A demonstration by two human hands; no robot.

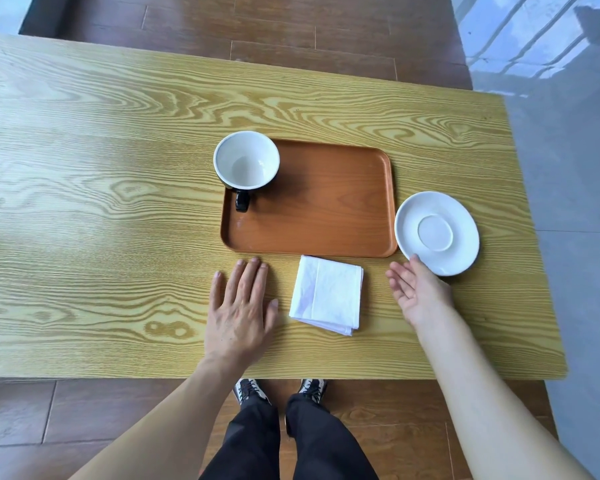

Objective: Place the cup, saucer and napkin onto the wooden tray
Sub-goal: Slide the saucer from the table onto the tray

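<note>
A: Fingers first. Left?

B: Left hand (238,308) lies palm down on the table (84,202), fingers straight and slightly spread, thumb out toward the napkin. Nothing under it or in it. Fingertips point at the near edge of the tray and stop just short of it.

A: Right?

B: Right hand (418,292) is turned palm up and inward, fingers loosely extended, not closed on anything. The thumb tip meets the near-left rim of the saucer (437,233); whether the other fingers reach under the rim, cannot tell. No grip visible.

A: Now outward. Napkin?

B: White napkin (327,295), folded into a rough square, flat on the table between the two hands, touching neither. Its far corner sits just at the tray's near rim; not on the tray.

A: Saucer?

B: White, round, on the table just beside the tray's right edge, off the tray. Upright, well ring facing up.

A: Cup?

B: Cup (246,161), black outside, white inside, stands upright in the far-left corner of the wooden tray (326,216), handle pointing toward the person. Its rim overhangs the tray's left edge as seen from above. It looks empty.

A: Tray itself?

B: Orange-brown, rounded corners, centre of the table. Rest of its surface is bare.
</note>
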